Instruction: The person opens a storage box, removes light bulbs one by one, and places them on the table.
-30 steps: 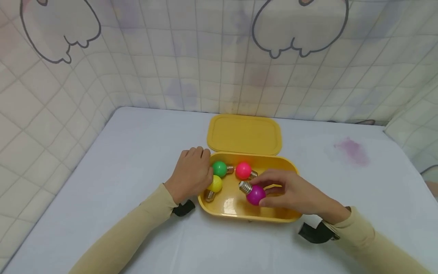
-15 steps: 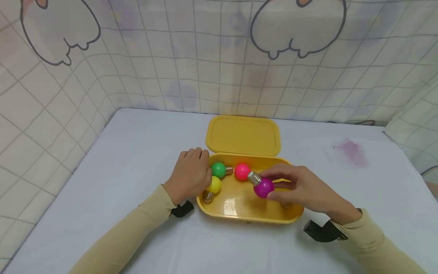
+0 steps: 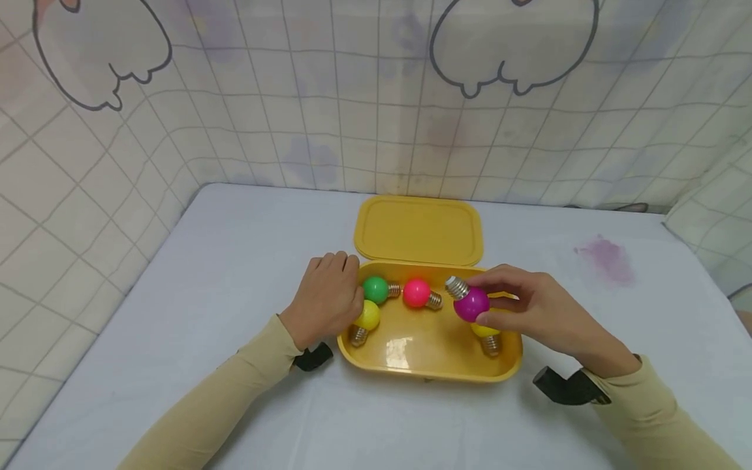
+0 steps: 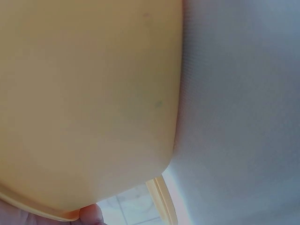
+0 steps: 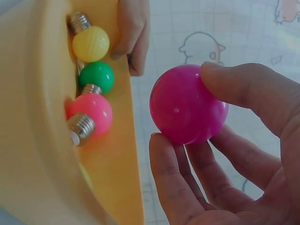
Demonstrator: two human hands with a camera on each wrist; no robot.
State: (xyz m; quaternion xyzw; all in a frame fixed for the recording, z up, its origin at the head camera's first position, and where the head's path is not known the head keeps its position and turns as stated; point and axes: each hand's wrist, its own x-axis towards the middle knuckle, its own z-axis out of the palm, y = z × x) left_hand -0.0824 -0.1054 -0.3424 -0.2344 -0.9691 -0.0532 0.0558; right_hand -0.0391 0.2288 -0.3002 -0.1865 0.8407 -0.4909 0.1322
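Observation:
My right hand (image 3: 534, 310) pinches a purple light bulb (image 3: 472, 305) by its round globe, thumb on one side and fingertips on the other. Its silver screw base points up and to the left, above the right half of a yellow plastic box (image 3: 423, 362). At the box's left end, my left hand (image 3: 325, 303) grips the rim. Inside lie a green bulb (image 3: 375, 290), a pink bulb (image 3: 416, 293) and a yellow bulb (image 3: 369, 316), the last partly behind the left fingers. Another yellow bulb (image 3: 490, 343) lies at the right end, its top hidden by the right hand.
Just behind the box, a flat yellow lid (image 3: 418, 232) lies on the white-covered table (image 3: 264, 228). Grid-patterned cloth (image 3: 364, 117) hangs as a wall at the back and sides. A pink stain (image 3: 608, 260) marks the table at right.
My right hand has moved right and back with the purple bulb, uncovering part of the right yellow bulb and the pink bulb's base. The left hand stays on the rim.

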